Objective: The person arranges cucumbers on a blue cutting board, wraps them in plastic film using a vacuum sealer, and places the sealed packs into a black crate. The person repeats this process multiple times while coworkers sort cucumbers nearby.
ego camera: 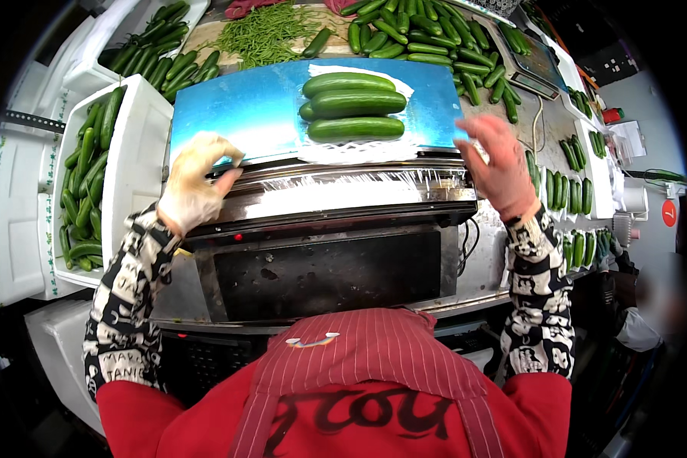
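Several green cucumbers [356,128] lie side by side on a white foam net [358,153] over the blue film-covered top [235,109] of a wrapping machine. Along the machine's front runs a roll of clear cling film [320,192]. At the left end of the film, my left hand [197,183], in a thin pale glove, has thumb and forefinger curled towards each other; whether film is between them cannot be told. Off the machine's right end, my right hand [495,163] is raised with fingers bent and spread, and nothing clear shows in it.
A white foam box [140,126] of cucumbers stands at left, another box behind it. Green beans [263,31] and piled cucumbers [429,34] cover the back counter. A scale [529,60] is at back right. Packed cucumbers [556,189] stand at right; a person [641,329] is beyond.
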A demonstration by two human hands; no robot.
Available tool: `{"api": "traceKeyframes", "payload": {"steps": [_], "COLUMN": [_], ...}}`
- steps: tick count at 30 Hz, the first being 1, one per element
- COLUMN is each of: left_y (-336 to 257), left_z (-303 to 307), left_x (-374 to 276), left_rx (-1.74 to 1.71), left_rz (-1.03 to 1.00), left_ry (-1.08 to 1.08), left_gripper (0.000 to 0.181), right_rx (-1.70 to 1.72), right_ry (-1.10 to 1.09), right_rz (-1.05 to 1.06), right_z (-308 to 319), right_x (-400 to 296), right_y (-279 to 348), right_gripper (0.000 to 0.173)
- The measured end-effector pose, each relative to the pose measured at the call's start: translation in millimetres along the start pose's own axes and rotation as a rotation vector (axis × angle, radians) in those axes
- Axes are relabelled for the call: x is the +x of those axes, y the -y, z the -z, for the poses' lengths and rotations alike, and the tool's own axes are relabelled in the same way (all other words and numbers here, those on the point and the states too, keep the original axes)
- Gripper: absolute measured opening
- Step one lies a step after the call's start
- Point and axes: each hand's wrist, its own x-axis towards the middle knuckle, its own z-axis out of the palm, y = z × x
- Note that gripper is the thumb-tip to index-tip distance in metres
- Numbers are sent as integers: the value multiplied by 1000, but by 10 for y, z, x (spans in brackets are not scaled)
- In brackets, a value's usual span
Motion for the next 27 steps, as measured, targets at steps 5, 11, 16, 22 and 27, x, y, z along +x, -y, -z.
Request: {"api": "traceKeyframes", "payload": {"steps": [5, 11, 16, 22, 27], "left_y": [-106, -214, -352, -760, -1281], "left_z": [78, -361, -334, -200, -33], "left_x": [-88, 183, -36, -555, -651], "left_rx": [273, 276, 33, -164, -959], "left_rz": [-88, -340, -279, -49, 277], "left_ry": [271, 267, -25, -94, -391], "left_gripper": [32, 23, 15, 12, 7], "right_rx": [-135, -139, -26, 115, 321], "right_ry": [188, 280, 160, 29, 13], "right_rz": [81, 248, 383, 265, 69], "right_z": [110, -239, -222, 127, 538], "right_x": [-439, -306, -463, -874, -994], "right_y": [-254, -228, -33, 589, 920], "right_gripper": [38, 30, 25, 29, 21]}}
